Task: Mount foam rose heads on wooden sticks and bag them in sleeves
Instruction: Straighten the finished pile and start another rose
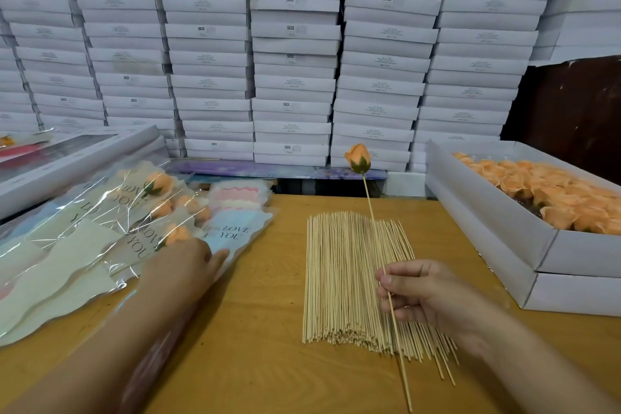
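Both forearms reach over the wooden table (255,329): right hand (433,299) fingers pinch a thin wooden stick (369,208) topped with one orange foam rose head (358,159), held upright over the pale stick bundle (349,279) — too many to count. Left hand (183,265) lies flat-fingered on the printed clear sleeves (232,232). Lift one sleeve open, feed the rose in gently — four bagged roses (161,183) show

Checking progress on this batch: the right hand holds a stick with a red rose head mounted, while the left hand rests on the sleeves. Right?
Not quite: the rose head is orange, not red, as the head view shows. The right hand does hold its stick, and the left hand rests on the sleeves.
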